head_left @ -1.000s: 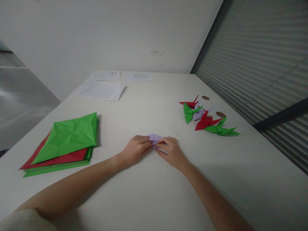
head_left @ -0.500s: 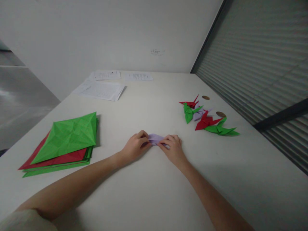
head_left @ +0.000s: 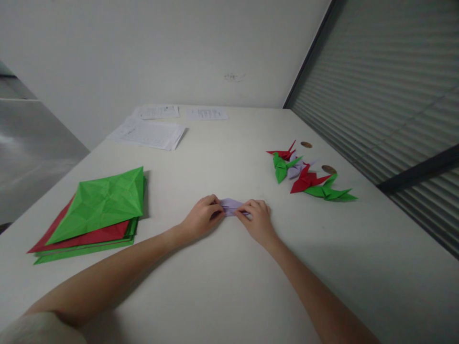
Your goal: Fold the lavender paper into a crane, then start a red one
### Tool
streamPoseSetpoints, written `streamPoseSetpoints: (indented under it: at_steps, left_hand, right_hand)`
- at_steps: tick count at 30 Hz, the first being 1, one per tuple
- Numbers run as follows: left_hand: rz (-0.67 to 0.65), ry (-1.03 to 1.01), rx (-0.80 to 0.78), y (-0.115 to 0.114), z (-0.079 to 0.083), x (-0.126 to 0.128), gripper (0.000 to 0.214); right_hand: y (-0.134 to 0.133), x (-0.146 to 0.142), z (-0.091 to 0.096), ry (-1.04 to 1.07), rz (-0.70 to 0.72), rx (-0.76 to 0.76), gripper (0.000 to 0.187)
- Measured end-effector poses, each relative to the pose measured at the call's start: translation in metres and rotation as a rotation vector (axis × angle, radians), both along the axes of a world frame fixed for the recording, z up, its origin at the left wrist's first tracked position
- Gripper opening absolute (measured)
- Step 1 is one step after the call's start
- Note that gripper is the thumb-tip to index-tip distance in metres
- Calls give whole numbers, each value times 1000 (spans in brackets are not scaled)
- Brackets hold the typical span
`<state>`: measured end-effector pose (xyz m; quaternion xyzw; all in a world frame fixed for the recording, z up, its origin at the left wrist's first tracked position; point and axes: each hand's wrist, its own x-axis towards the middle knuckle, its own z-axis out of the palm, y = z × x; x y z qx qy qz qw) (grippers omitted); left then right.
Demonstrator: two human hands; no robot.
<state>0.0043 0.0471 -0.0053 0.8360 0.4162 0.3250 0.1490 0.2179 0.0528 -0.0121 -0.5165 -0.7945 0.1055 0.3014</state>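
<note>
Item: lilac folded paper (head_left: 232, 206), small and flat, lying near the middle of the desk (head_left: 222, 296). Its long axis is running left to right, roughly parallel with the near edge, one end pointing toward the left edge and the other toward the right edge.

My left hand (head_left: 201, 220) is closing its fingers on the left end. My right hand (head_left: 257, 220) is pinching the right end, its fingers curling down onto the paper. Both hands are resting on the desk.

Toward the left edge: stack of green and red sheets (head_left: 100, 205), lying flat, well apart from my hands.

Toward the right edge: cluster of folded paper figures (head_left: 308, 180) in red, green and lilac, with two brown discs (head_left: 328, 169) sitting just beside it.

Far left corner: printed white pages (head_left: 150, 134), lying spread.

Bare desk is showing between these groups and along the near edge, where my forearms are crossing it.
</note>
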Motion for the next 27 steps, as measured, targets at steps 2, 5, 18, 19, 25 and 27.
streamPoseSetpoints:
  at_steps: [2,5,18,19,25,27]
  left_hand:
    - [19,-5,17,-1,0,0,16]
    - [44,-18,39,-2,0,0,15]
    - [93,15,-26,2,6,8,10]
    - [100,13,-26,2,5,9,9]
    - [108,22,-12,3,2,9,9]
    - [110,28,-5,3,2,9,9]
  right_hand:
    - [0,-1,0,9,-25,17,24]
    - [-1,-3,1,9,-58,25,26]
    - [0,-4,1,-78,-89,5,21]
    - [0,-5,1,-74,-89,14,22]
    - [-2,-6,2,-49,-72,50,29]
    - [-3,-6,2,-63,-73,42,31]
